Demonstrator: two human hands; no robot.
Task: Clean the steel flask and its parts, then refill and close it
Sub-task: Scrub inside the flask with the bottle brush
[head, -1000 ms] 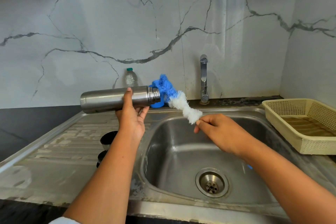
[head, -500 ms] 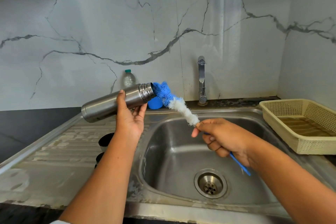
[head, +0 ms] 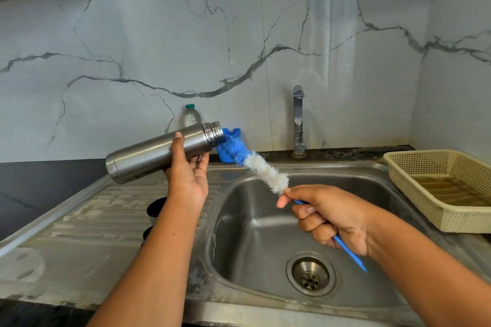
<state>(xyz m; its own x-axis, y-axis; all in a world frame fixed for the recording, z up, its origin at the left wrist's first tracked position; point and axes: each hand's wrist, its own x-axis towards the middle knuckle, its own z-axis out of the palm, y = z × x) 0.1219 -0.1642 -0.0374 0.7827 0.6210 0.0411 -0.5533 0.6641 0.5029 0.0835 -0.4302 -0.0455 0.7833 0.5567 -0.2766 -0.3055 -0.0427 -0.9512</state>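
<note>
The cylindrical brushed-steel flask point(head: 159, 152) is held in the air above the ribbed steel draining board point(head: 93, 220), just left of the basin. It is tilted, with its open threaded mouth raised toward the right and its base lower on the left. The left hand point(head: 187, 180) holds it round the middle, thumb across the front and fingers point(head: 202, 163) wrapped behind. The long bottle brush point(head: 265, 171), blue bristles at the tip and white ones behind, has its tip at the mouth, apparently just inside. The right hand point(head: 329, 216) is closed round the thin blue handle, pinching it right behind the white bristles.

The inside scrub looks barely begun. Driven off-axis, the bushy head could snag on the threads and bend the thin handle. A hard push could also slide the smooth body through the left hand's grip. Bristles springing free of the mouth would flick water about.

Two dark round parts point(head: 155, 207), likely the flask's own, sit directly beneath, half hidden by the forearm. A dropped flask would hit them. Beyond lie the steel sink point(head: 239, 220), the chrome tap point(head: 299, 119) and a cream plastic basket point(head: 398, 167).
</note>
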